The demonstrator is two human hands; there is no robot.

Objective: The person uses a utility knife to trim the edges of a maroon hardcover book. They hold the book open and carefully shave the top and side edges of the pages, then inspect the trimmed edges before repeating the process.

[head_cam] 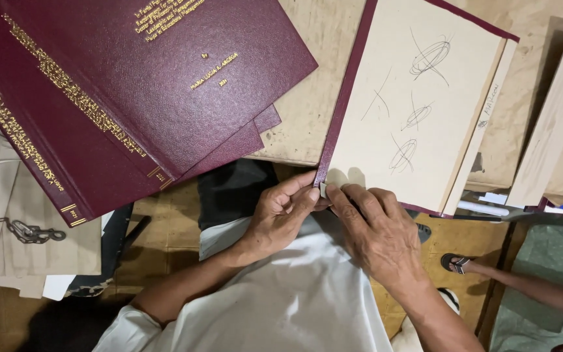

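- Maroon cloth edges a tan board book cover (418,104) that lies inside-up on the worktop (307,98), its near corner overhanging the worktop's front edge.
- Pen scribbles mark the bare board face of the cover; a paler strip of board runs along its right side.
- The left hand (281,215) is curled, thumb and forefinger pinched on the maroon turned-in edge at the cover's near left corner.
- The right hand (376,225) lies palm-down with fingers bent, fingertips pressing the same corner just beside the left thumb; the two hands touch there.
- A small pale object shows between the fingertips at the corner; what it is cannot be told.
- A finished maroon hardback book (138,78) with gilt lettering and gilt border lies to the left, well apart from the hands, resting on a second maroon cover whose corner juts out beneath it.
- Another tan board (555,117) lies tilted at the far right of the worktop.
- A white marker pen (483,208) lies under the near right edge of the scribbled cover.
- Brown paper sheets (27,221) and a metal chain (24,229) sit at the lower left, below the hardback.
- The person's white shirt (294,300) fills the lower centre.
- Another person's sandalled foot (457,262) shows on the floor at the right.
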